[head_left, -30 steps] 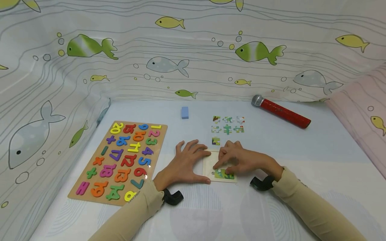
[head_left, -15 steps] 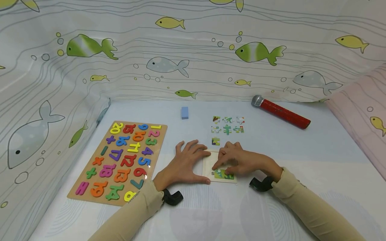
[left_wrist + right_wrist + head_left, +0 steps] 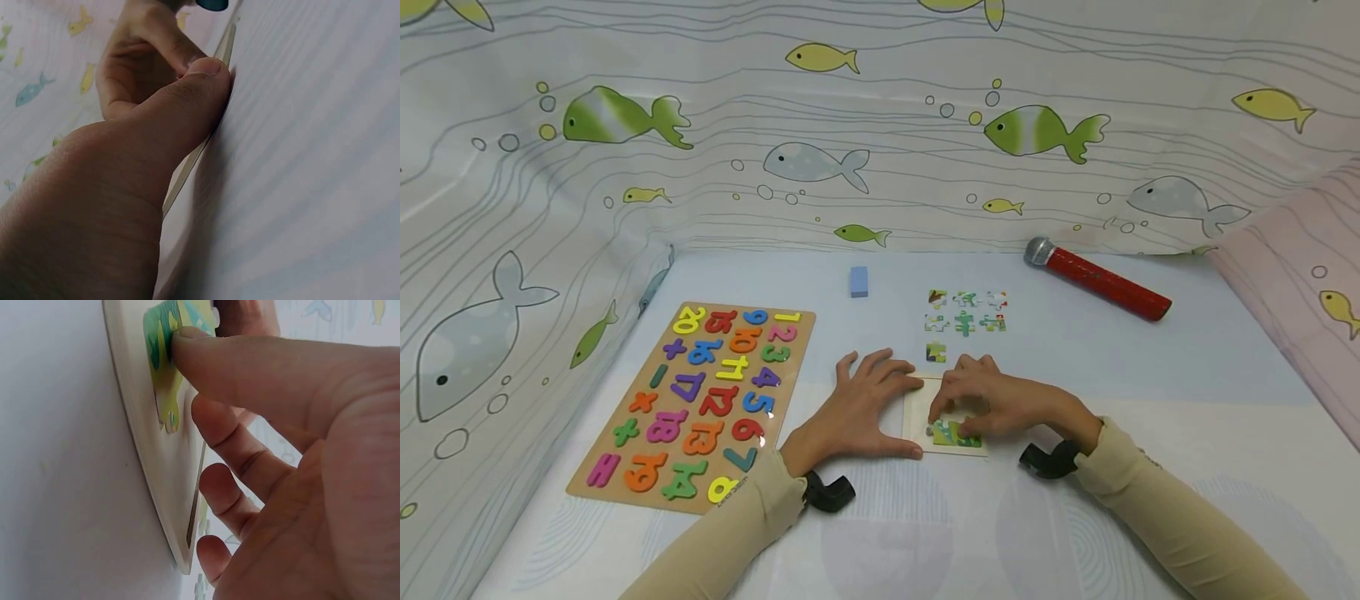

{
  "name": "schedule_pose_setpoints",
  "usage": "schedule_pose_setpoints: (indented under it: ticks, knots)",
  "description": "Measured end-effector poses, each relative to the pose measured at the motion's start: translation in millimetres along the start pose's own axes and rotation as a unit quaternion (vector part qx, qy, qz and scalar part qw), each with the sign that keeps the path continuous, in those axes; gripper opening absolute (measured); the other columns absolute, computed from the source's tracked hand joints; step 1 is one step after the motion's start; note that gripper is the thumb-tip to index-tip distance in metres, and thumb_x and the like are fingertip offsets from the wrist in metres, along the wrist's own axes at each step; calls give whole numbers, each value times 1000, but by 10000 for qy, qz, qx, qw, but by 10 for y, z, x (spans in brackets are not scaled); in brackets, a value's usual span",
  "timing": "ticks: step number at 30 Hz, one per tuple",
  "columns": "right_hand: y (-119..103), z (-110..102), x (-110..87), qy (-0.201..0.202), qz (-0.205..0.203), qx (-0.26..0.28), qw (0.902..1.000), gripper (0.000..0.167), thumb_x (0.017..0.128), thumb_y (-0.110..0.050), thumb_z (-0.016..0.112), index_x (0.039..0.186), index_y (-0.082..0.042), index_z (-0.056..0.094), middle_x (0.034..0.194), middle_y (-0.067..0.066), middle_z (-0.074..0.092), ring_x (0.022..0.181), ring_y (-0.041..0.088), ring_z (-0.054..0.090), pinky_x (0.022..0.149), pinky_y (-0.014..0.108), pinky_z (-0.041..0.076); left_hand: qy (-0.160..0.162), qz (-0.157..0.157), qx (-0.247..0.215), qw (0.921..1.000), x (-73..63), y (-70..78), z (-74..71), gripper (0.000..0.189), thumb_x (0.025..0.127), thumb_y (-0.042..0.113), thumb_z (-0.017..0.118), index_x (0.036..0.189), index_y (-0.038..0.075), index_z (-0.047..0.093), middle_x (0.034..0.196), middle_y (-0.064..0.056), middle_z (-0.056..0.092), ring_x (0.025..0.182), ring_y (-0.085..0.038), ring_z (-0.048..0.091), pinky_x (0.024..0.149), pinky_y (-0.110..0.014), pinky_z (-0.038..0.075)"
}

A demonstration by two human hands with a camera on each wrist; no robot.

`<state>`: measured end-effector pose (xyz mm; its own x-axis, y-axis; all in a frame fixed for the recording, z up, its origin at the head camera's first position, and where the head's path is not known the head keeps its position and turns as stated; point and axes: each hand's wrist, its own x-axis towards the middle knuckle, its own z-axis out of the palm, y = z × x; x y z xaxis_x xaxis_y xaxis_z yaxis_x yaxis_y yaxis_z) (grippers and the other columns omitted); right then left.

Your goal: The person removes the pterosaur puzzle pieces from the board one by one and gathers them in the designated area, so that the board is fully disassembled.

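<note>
A small pale wooden puzzle tray (image 3: 916, 417) lies on the table with joined green jigsaw pieces (image 3: 946, 433) along its near side. At its left edge my left hand (image 3: 865, 408) rests with fingers spread, thumb by the near corner. The left wrist view shows that thumb on the tray's rim (image 3: 181, 181). Over the tray is my right hand (image 3: 1000, 400), its bent index finger at the left end of the pieces and its thumb at their right. In the right wrist view the thumb presses a green piece (image 3: 164, 362); the index fingertip is hidden there.
Several loose jigsaw pieces (image 3: 964, 323) lie in rows beyond the tray. A number board (image 3: 655, 367) is at the left, a blue block (image 3: 859, 282) at the back, and a red microphone (image 3: 1105, 282) at the back right. Fish-print cloth (image 3: 917, 167) hangs behind.
My right index finger has bent more and drawn up slightly, while the thumb stays on the green pieces. The left hand and the loose pieces keep their places.
</note>
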<state>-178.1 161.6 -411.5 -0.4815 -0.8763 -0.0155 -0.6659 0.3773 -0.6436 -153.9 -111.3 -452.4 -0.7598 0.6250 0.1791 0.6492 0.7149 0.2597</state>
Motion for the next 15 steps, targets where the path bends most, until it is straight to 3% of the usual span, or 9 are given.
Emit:
schedule_pose_setpoints:
  ticks: [15]
  knots:
    - [-6,72,42,139,38,114,9998,31,85,-18,82,112,-30,73,94,-11,65,90,9,46,86,37,26,-7,1,-75,10000,-13,-10,11,91,69,81,71,145,32,54,151,4,50,152,-30,31,113,-71,16]
